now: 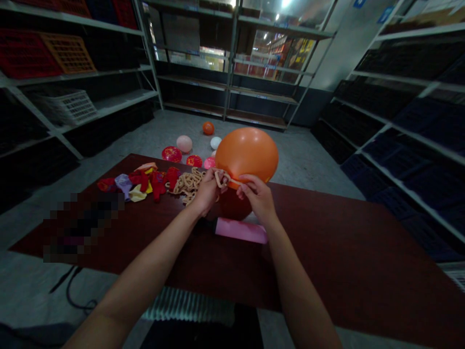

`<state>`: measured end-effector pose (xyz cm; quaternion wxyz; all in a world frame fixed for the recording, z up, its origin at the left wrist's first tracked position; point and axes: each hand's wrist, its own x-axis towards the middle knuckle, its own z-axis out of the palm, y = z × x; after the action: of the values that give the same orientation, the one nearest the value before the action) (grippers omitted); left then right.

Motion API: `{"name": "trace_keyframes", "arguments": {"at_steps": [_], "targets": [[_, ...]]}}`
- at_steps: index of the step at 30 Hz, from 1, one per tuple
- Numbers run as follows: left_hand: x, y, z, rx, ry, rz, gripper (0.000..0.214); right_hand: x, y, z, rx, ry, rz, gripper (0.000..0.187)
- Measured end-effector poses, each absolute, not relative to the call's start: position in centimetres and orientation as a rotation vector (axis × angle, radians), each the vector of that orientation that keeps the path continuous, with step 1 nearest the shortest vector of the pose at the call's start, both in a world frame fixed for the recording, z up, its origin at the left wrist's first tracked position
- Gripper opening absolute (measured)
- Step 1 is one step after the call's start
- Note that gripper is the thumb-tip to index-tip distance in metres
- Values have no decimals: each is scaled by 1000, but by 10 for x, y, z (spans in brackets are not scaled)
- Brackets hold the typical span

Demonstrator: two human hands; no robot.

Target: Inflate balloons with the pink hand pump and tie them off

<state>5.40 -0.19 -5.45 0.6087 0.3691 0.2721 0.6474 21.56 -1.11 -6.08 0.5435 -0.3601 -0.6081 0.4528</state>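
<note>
A large inflated orange balloon (249, 152) is in front of me above the table, its neck pointing toward my hands. My left hand (208, 193) is closed on a thick tan cord, with a loop standing out past the fingers. At the balloon's neck, my right hand (257, 193) pinches with thumb and fingers, where a stretch of the cord also runs. The rest of the tan cord (188, 183) lies in a heap left of my left hand. Below my hands lies a pink cylinder (241, 230) with a dark end, which looks like a balloon pump.
Uninflated balloons (158, 184) in several colours lie on the dark red table (327, 252) at left. Several inflated balloons, one an orange balloon (208, 128), rest on the floor beyond. Shelves with crates (67, 51) line the sides. A blurred patch covers the table's left end.
</note>
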Motion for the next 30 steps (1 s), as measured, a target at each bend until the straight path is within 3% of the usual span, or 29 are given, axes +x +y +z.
{"name": "trace_keyframes", "arguments": {"at_steps": [4,11,17,23,30], "targets": [[53,-6,-46,743,655,1465,29,220,-11,-61,-926,-1564,959,19],[53,-12,-43,764,619,1433,23,225,-17,-56,-1142,-1915,473,18],[53,-11,-42,764,652,1391,25,217,-22,-52,-1076,-1892,976,16],[53,-15,-44,805,600,1323,30,214,-22,-47,-798,-1268,1548,22],[57,-18,-47,1151,671,1382,33,209,-24,-45,-758,-1023,1570,30]]}}
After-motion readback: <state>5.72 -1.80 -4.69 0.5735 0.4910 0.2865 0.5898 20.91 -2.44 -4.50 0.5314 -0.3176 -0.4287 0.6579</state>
